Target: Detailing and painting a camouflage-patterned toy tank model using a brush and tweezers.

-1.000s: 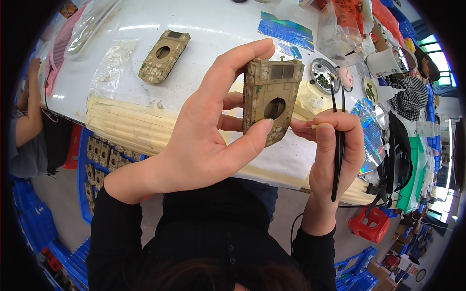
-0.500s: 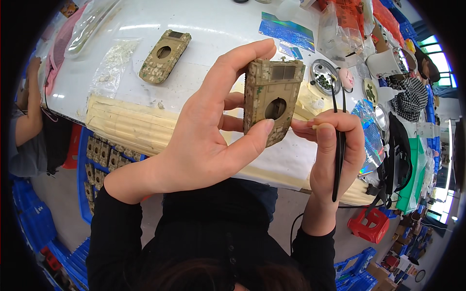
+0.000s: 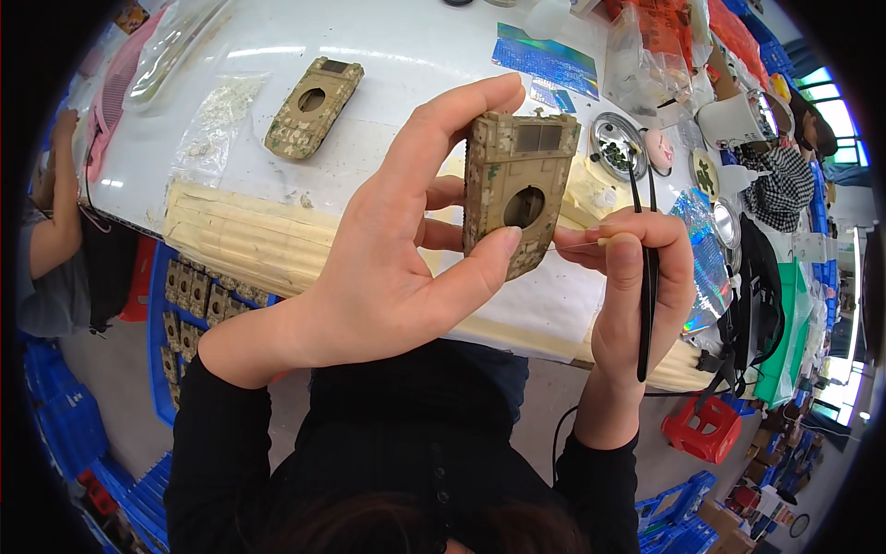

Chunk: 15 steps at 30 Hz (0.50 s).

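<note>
The white bench fills the upper half of the frame, with a strip of cream foam along its near edge. In the centre, the left hand holds a camouflage model hull upright above the bench, with the thumb pressed on the lower edge and the index finger over the top; the other fingers support it from behind. The hull has a round hole in the middle. The right hand, at centre right, is closed around black tweezers, and its thumb and index finger pinch a small pale part just beside the right edge of the hull.

I judge that the step in hand is fitting this small part to the side of the hull (a fine detail job). The next move seems to ask for a steady hull and a very exact approach to the edge.

A second hull lies at upper left, well apart. Blue trays with more hulls show below the bench at left. The pale part is too small to identify, and the tweezer tips are hard to make out against the clutter.
</note>
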Each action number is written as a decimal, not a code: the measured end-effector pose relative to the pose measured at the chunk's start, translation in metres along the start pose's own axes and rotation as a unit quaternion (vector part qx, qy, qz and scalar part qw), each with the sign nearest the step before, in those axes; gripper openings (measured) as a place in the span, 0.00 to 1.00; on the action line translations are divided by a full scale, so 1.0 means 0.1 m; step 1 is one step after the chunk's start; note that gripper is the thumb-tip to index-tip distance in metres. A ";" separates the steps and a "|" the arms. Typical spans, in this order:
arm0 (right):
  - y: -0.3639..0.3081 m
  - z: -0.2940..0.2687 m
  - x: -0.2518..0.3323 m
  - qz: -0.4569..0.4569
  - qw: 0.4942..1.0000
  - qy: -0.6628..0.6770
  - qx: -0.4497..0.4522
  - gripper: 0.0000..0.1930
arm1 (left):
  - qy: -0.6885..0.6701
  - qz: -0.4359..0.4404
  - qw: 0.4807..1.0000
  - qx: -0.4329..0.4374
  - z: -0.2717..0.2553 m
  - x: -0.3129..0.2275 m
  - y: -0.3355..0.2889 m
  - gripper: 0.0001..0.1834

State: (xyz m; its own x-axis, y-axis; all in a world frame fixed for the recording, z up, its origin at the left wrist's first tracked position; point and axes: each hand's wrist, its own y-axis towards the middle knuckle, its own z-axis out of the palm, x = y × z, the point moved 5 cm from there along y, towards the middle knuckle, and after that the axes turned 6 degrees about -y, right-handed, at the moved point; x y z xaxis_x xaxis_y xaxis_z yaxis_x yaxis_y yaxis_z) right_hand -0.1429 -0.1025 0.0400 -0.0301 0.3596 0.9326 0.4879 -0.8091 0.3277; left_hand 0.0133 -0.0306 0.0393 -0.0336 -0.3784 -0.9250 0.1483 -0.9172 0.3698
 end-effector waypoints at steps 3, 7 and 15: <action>0.00 0.00 -0.01 -0.004 1.000 -0.009 0.004 0.04 | -0.002 0.000 1.000 -0.001 0.00 0.00 0.00 0.39; 0.00 0.00 0.01 -0.005 1.000 -0.018 0.001 0.04 | -0.001 0.000 1.000 0.001 0.00 -0.01 0.00 0.39; 0.00 0.00 0.01 -0.007 1.000 -0.020 0.001 0.04 | 0.001 -0.001 1.000 0.001 0.00 0.00 0.00 0.39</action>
State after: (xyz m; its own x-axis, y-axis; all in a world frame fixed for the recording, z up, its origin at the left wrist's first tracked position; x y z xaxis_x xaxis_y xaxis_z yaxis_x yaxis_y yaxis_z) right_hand -0.1427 -0.1022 0.0408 -0.0020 0.3896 0.9210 0.4887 -0.8031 0.3408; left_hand 0.0135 -0.0300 0.0395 -0.0318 -0.3759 -0.9261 0.1457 -0.9184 0.3678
